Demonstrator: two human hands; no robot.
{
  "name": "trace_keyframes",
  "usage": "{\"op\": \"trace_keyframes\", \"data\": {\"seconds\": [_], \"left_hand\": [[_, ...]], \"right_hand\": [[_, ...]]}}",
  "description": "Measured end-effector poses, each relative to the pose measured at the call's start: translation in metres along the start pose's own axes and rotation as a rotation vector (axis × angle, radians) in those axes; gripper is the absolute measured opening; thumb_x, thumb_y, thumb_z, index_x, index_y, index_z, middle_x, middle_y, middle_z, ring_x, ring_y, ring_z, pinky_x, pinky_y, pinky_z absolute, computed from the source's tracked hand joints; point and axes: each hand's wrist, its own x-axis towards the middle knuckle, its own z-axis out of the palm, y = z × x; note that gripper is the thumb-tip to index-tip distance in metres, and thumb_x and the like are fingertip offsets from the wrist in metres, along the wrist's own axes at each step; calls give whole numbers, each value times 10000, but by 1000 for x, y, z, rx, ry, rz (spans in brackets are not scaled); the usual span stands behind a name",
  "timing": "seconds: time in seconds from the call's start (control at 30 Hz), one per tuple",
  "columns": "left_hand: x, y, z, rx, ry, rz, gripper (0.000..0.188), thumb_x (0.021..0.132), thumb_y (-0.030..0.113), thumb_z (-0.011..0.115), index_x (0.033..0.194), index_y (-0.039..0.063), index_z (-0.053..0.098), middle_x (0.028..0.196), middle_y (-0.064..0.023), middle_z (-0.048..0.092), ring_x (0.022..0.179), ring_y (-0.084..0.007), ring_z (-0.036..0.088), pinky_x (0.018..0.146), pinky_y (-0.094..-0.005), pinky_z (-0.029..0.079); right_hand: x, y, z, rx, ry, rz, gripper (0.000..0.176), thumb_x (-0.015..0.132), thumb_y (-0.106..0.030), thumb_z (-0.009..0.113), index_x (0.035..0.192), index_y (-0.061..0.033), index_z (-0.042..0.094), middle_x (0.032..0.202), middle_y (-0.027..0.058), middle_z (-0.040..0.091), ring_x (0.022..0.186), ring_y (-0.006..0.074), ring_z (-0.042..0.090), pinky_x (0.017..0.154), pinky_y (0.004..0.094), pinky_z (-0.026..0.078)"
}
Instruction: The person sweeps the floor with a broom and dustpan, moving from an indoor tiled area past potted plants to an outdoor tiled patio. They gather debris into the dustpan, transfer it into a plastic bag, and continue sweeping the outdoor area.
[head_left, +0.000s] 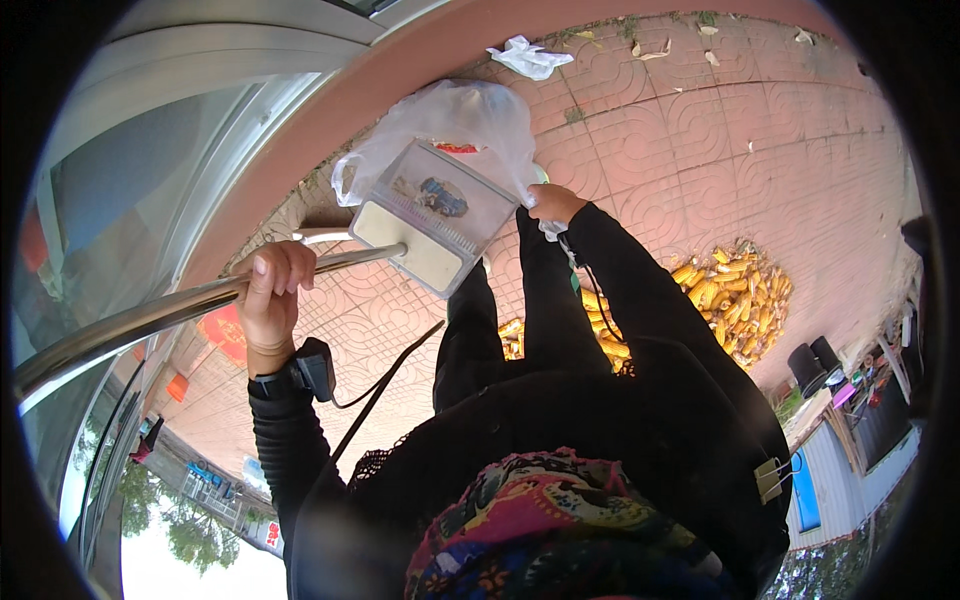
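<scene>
My left hand (271, 296) grips the shiny metal pole handle (330, 260) of a long-handled dustpan (409, 247). The pan has a translucent grey body and a cream panel where the pole meets it. Inside lie a crumpled blue thing and some dirt. Its far end is at the mouth of a thin white plastic bag (480, 105), which spreads open on the paving. My right hand (556, 204) pinches the bag's near right edge, its fingers partly hidden by gathered plastic. Something red shows inside the bag.
A crumpled white plastic piece (529, 58) lies beyond the bag. Yellow corn cobs (735, 300) are heaped on the red paving (675, 150) at right, with more behind my legs. A glazed door or window (172, 150) stands close at left. A cable hangs from my left wrist.
</scene>
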Motion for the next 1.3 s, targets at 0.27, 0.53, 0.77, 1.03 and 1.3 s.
{"op": "trace_keyframes", "data": {"seconds": [0.27, 0.53, 0.77, 1.03, 1.3], "left_hand": [[-5, -5, 5, -37, 213, -17, 421, 934, 301, 403, 577, 98, 311, 546, -29, 310, 557, -168, 335, 560, -302, 314], [11, -51, 25, -36, 368, -158, 407, 918, 234, 487, 564, 74, 364, 561, -12, 300, 532, -133, 337, 531, -281, 334], [-1, -78, 61, 466, 323, -178, 373, 927, 234, 459, 619, 23, 445, 538, -39, 418, 527, -118, 395, 513, -262, 332], [-7, -93, 70, 151, 360, -110, 333, 889, 117, 501, 582, 43, 397, 544, -13, 339, 514, -110, 362, 485, -254, 314], [-8, -99, 80, 273, 392, -41, 316, 862, 86, 515, 568, 23, 417, 523, -30, 404, 470, -111, 371, 453, -256, 320]], "right_hand": [[0, 2, 16, 48, -29, 46, 432, 739, -230, 580, 1094, 9, 523, 929, 212, 616, 851, 314, 608, 742, 365, 460], [20, -12, 33, 735, -39, -46, 395, 769, -140, 612, 1126, -5, 510, 892, 74, 604, 788, 140, 564, 701, 267, 441], [9, -20, 20, 399, -79, 26, 463, 735, -157, 618, 1134, 45, 497, 959, 146, 620, 838, 192, 587, 720, 290, 456], [-10, -25, 40, 470, 12, -7, 475, 718, -212, 613, 1115, 29, 515, 961, 191, 617, 874, 286, 601, 756, 340, 459], [-18, -20, 56, 313, 186, -92, 511, 715, -224, 604, 1122, 64, 492, 1001, 244, 597, 938, 319, 591, 780, 358, 459]]}}
